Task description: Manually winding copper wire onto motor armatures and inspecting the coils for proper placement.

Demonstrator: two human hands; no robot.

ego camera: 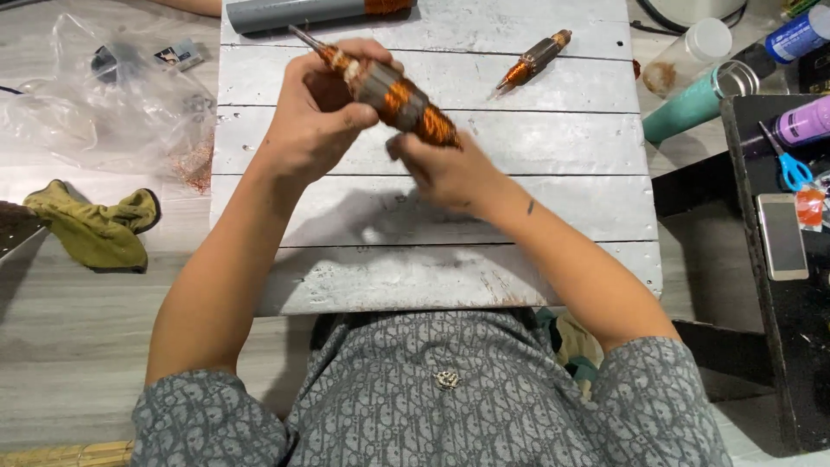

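Observation:
Both my hands hold one motor armature (399, 101), a grey core wound with copper wire and a thin metal shaft sticking out at its upper left. My left hand (322, 112) wraps the upper end near the shaft. My right hand (443, 169) grips the lower copper-wound end from below. The armature is tilted, raised a little above the white plank board (536, 207). A second, smaller armature (534, 59) lies on the board farther away to the right.
A grey pipe (294, 12) lies along the board's far edge. At left are a clear plastic bag (104, 86), copper scraps (199, 164) and a green cloth (95, 229). At right stand a teal bottle (692, 104), a jar (687, 54), blue scissors (791, 164) and a phone (781, 235).

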